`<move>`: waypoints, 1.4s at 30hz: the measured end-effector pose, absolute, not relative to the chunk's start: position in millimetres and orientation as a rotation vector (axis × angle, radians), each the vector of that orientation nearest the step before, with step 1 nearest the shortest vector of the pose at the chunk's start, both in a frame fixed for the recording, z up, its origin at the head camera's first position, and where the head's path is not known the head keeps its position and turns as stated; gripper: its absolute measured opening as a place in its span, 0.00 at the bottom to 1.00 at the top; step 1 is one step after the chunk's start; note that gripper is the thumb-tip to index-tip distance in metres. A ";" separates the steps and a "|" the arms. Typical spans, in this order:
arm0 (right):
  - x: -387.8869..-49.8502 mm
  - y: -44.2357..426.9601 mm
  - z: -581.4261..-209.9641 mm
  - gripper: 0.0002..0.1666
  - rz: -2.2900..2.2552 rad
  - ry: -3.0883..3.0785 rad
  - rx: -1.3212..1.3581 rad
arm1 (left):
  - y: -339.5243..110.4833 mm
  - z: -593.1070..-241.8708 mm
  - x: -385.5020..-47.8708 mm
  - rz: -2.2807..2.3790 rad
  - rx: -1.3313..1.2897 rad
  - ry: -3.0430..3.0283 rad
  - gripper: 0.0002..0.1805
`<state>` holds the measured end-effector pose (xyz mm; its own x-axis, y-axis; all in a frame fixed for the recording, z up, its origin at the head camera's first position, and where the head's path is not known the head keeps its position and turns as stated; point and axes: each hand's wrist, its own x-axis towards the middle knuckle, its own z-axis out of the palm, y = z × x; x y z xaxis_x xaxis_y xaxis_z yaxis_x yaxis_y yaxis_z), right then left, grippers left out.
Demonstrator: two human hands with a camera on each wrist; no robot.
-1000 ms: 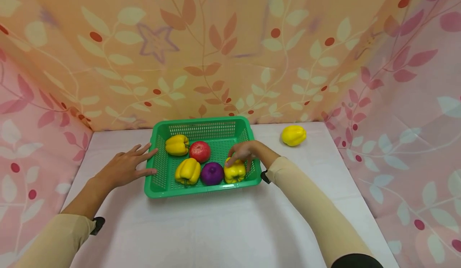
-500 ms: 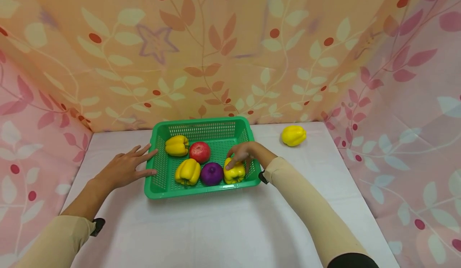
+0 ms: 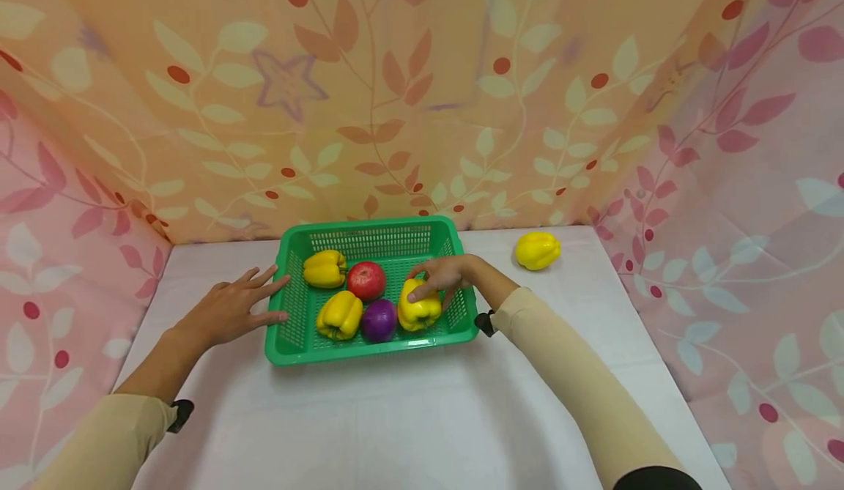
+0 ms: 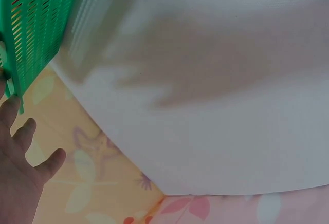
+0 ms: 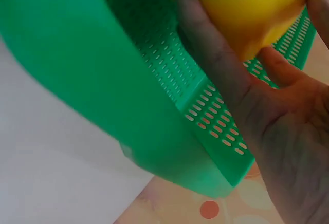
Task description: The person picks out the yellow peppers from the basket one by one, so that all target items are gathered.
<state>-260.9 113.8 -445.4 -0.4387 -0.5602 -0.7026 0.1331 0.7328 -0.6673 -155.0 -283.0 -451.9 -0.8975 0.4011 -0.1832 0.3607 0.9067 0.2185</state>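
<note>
Head view shows a person's right hand [image 3: 440, 274] reaching over the right side of a green basket [image 3: 369, 351], its thumb and fingers clamped on a yellow pepper [image 3: 417, 313]. That pepper sits inside the basket, right of the middle and towards the near wall; whether it touches the basket floor, I cannot tell. From the right wrist, the thumb lies along one side of the pepper, with fingers against other parts of it. The left hand [image 3: 231, 310] is at the basket's left rim, palm down, fingers straight and spread apart, thumb and index fingertip reaching over the edge. Just beside the gripped pepper is a purple round item [image 3: 379, 321], then a second pepper [image 3: 339, 316], also yellow. Behind these lie a red round fruit [image 3: 366, 280] and, farther left, a third pepper [image 3: 324, 269]. A fourth pepper [image 3: 537, 250] rests on the white tabletop [image 3: 395, 417], well apart from the basket, near the far right corner. Both arms wear beige sleeves [image 3: 580, 395], and printed floral cloth [image 3: 369, 109] hangs behind the table.
</note>
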 end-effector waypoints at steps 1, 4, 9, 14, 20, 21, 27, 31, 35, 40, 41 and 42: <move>-260.5 113.9 -443.7 0.43 -0.841 1.869 -0.346 | -283.1 -452.2 -155.0 0.264 0.578 2.846 0.45; -259.2 114.0 -438.3 0.43 -0.919 1.884 -0.389 | -283.6 -453.1 -155.0 0.269 0.584 2.847 0.45; -258.6 114.7 -426.8 0.41 -1.019 1.930 -0.452 | -283.8 -453.2 -154.8 0.271 0.591 2.855 0.45; -260.1 115.7 -417.2 0.39 -1.136 1.966 -0.531 | -283.4 -453.0 -154.2 0.273 0.590 2.850 0.45; -259.2 115.1 -408.8 0.39 -1.290 1.977 -0.567 | -283.6 -453.4 -153.7 0.270 0.584 2.850 0.45; -258.9 115.0 -407.6 0.39 -1.319 1.974 -0.572 | -283.6 -453.6 -153.6 0.269 0.585 2.852 0.45; -255.9 115.8 -398.8 0.37 -1.483 1.943 -0.627 | -283.6 -454.3 -153.7 0.267 0.582 2.852 0.45; -254.0 119.8 -391.8 0.37 -1.542 1.956 -0.641 | -283.5 -454.3 -154.2 0.266 0.584 2.854 0.45; -253.3 128.6 -386.2 0.38 -1.568 1.980 -0.631 | -284.2 -455.4 -155.8 0.261 0.587 2.859 0.46; -256.0 145.1 -387.6 0.37 -1.603 1.977 -0.615 | -285.4 -456.4 -156.6 0.267 0.584 2.856 0.46; -257.1 149.5 -388.8 0.37 -1.608 1.978 -0.609 | -285.5 -456.3 -156.5 0.268 0.584 2.855 0.46; -258.2 154.2 -389.9 0.37 -1.614 1.977 -0.598 | -285.6 -456.2 -156.6 0.269 0.584 2.854 0.46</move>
<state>-258.2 154.2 -389.9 -0.7705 -0.6274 -0.1123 -0.0154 0.1946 -0.9808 -156.6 -285.6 -456.2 -0.8979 0.4047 -0.1731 0.3652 0.9045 0.2202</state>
